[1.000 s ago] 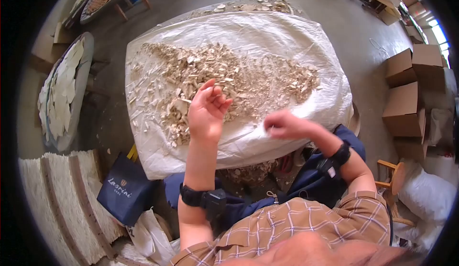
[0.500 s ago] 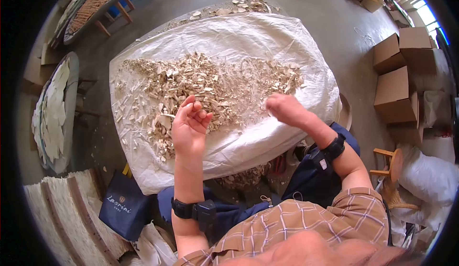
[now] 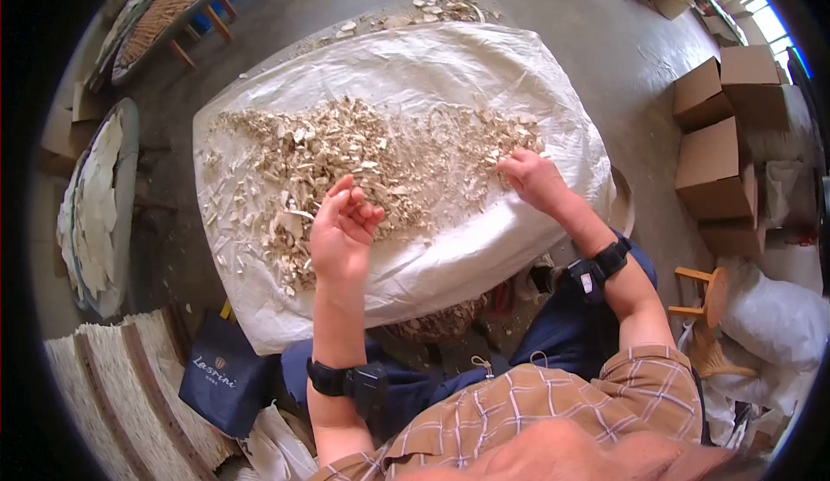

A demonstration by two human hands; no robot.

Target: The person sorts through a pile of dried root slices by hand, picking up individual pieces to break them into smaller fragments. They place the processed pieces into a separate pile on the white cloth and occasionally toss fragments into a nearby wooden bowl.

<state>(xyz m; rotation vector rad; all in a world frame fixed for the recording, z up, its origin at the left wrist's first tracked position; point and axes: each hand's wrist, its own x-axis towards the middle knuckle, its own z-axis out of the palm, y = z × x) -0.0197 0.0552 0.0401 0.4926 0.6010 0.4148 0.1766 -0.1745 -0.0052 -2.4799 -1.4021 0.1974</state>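
Observation:
A white cloth (image 3: pixel 484 261) is spread in front of me with pale, dry, broken chips on it. My left hand (image 3: pixel 346 226) hovers palm up at the near edge of the larger chip heap (image 3: pixel 333 140), fingers curled in and thumb close to the index finger. Whatever lies between those fingers is too small to name. At the smaller chip pile (image 3: pixel 510 127) on the right, my right hand (image 3: pixel 533 180) points its pinched fingertips down at the near edge. Its fingers hide anything they hold. Fine crumbs lie between the two piles.
Open cardboard boxes (image 3: pixel 713 170) stand on the right, above a wooden stool (image 3: pixel 716 297) and white sacks (image 3: pixel 778 317). A round tray (image 3: pixel 99 209) with pale sheets is at left. Near my left knee is a dark blue bag (image 3: pixel 216 373). More chips (image 3: pixel 406 16) lie beyond the cloth.
My right hand has moved a little right and away from me, to the edge of the smaller pile. The left hand stays nearly in place, fingers still curled.

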